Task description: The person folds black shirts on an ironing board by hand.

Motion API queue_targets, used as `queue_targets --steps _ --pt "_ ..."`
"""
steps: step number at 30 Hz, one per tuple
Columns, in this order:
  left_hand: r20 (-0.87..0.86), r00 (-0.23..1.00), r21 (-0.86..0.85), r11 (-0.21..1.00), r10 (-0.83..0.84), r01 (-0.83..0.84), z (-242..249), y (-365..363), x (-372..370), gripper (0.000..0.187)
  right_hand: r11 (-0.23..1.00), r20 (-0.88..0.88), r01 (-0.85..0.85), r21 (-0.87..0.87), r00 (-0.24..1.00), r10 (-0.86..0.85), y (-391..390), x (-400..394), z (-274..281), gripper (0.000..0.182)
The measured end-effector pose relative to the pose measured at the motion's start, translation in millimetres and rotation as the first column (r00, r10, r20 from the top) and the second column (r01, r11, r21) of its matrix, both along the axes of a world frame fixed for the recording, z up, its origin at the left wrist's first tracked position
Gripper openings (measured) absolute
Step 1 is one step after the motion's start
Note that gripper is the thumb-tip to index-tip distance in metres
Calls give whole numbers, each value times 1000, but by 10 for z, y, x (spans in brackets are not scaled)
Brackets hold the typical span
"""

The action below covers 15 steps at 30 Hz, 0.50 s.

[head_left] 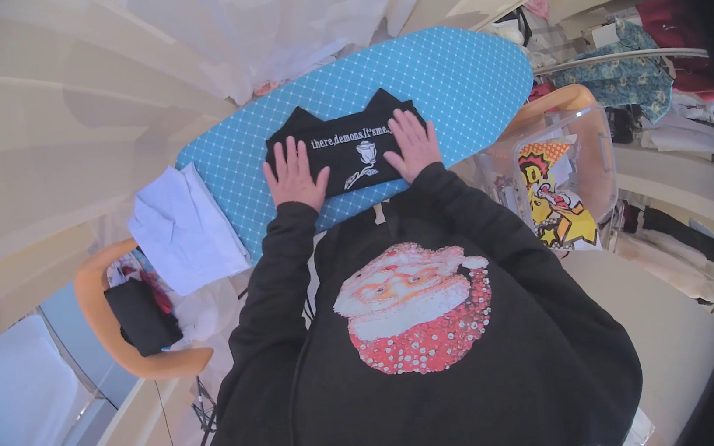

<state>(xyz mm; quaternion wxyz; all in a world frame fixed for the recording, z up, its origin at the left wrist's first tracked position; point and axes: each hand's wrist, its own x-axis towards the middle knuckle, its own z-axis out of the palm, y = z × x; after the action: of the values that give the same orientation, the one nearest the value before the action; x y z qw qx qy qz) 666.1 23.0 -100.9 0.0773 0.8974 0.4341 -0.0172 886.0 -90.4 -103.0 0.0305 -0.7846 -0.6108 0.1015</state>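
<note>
A folded black garment (347,154) with white lettering and a printed white rose lies on the blue ironing board (464,79). Two pointed corners of its cloth stick up along the far edge. My left hand (297,177) rests flat on the garment's left part, fingers spread. On the right part lies my right hand (412,143), also flat with its fingers apart. Neither hand grips anything. A folded light-blue shirt (186,234) hangs over the board's left end, apart from my left hand.
An orange chair (92,297) at the left holds a black folded cloth (142,316). At the right, a clear plastic bin (590,143) contains a yellow, red and white printed cloth (559,200). Clothes, among them a patterned teal garment (621,69), hang or lie farther right.
</note>
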Motion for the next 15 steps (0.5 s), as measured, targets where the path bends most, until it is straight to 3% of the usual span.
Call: queue_targets --steps 1,4,5,7,10,13,15 --pt "0 1000 20 1000 13 -13 -23 29 -64 65 1000 4 25 0 1000 -25 -20 49 -38 57" --pt "121 976 -35 984 179 -176 -70 130 -203 65 938 -145 228 261 970 -196 -104 306 -189 60" --pt "208 950 -57 972 234 -227 -83 165 -243 63 898 -269 362 250 917 -294 -152 376 -218 54" --pt "329 889 -103 948 319 -302 -85 221 -289 59 817 -441 543 193 792 -422 -236 477 -220 45" --pt "236 819 -424 814 523 -397 50 414 -181 65 718 -556 673 -177 533 -637 -138 486 -6 45" --pt "111 729 -648 605 676 -462 78 635 -93 64 719 -472 629 -296 558 -683 -6 569 -78 59" --pt "5 727 -729 500 686 -467 113 704 -70 60 697 -498 629 -345 507 -704 49 593 -164 56"
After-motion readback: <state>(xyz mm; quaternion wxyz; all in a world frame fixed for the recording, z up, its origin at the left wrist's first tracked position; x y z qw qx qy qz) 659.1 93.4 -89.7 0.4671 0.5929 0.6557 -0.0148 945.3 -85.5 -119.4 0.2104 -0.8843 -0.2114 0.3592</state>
